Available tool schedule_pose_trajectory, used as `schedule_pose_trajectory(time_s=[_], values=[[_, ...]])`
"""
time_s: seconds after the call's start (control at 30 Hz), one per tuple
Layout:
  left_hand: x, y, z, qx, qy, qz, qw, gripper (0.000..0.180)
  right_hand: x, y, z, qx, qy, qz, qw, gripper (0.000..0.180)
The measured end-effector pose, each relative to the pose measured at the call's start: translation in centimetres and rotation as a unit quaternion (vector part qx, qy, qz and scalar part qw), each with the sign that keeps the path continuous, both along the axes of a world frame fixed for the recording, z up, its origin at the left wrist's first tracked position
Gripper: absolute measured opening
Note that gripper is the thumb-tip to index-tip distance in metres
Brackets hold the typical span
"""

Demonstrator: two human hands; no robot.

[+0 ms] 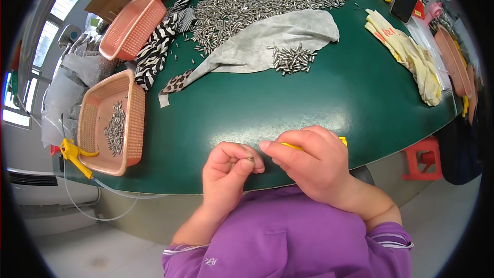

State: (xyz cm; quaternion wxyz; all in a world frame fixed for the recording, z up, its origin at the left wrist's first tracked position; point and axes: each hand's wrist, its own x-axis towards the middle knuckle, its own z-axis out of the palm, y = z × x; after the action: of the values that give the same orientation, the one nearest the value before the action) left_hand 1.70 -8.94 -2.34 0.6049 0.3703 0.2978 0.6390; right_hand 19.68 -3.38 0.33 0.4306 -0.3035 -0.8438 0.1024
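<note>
A person in a purple short-sleeved top with white-striped cuffs (298, 237) is seated at a glossy dark green table (247, 108). A small white printed character sits low on the left of the top; red printing runs across a pair of cream-yellow fabric gloves (406, 51) at the far right.

The small, grey metal piece (250, 158) is mostly hidden by fingers, only a dull metallic end showing, above the table's near edge. The left hand (226, 172) is closed around it, thumb pressed to the index finger. The right hand (316, 157), just beside and to the right, is curled around a slim yellow object (343, 140) — it shows between the fingers and behind the hand, its full shape hidden.

Farther off, a crumpled pale grey cloth (247, 49) with a leopard-print end lies on the table, a little cluster of short, shiny silver metal cylinders (292, 61) at its near right edge. Beyond it spreads a broad heap of similar silver pieces (257, 5). At left, a peach-coloured plastic basket (135, 128) holds more.
</note>
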Motion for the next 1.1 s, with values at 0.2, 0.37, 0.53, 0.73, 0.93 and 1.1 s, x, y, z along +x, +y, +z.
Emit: schedule_pose_trajectory(time_s=[0.2, 0.37, 0.53, 0.73, 0.93, 1.1], values=[[0.0, 0.0, 0.1, -0.027, -0.013, 0.009, 0.999, 0.007, -0.1, -0.4, -0.2, -0.079, 0.042, 0.065, 0.994, 0.03], [0.0, 0.1, 0.2, -0.023, -0.013, 0.011, 1.0, 0.007, -0.3, -0.3, -0.2, -0.091, 0.048, 0.073, 0.992, 0.028], [0.1, -0.1, 0.4, -0.037, -0.002, 0.011, 0.999, 0.006, -0.2, -0.4, -0.1, -0.053, 0.01, 0.041, 0.998, 0.031], [0.0, -0.1, 0.4, -0.02, 0.022, -0.015, 0.999, 0.003, 0.1, 0.4, -0.1, -0.007, 0.017, 0.01, 1.0, 0.035], [0.1, -0.1, 0.6, -0.031, 0.011, -0.001, 0.999, 0.008, 0.0, -0.1, 0.3, -0.081, 0.052, 0.07, 0.993, 0.029], [0.1, -0.1, 0.4, -0.019, 0.019, -0.002, 1.0, 0.01, -0.1, -0.1, 0.1, -0.082, 0.055, 0.084, 0.992, 0.029]])
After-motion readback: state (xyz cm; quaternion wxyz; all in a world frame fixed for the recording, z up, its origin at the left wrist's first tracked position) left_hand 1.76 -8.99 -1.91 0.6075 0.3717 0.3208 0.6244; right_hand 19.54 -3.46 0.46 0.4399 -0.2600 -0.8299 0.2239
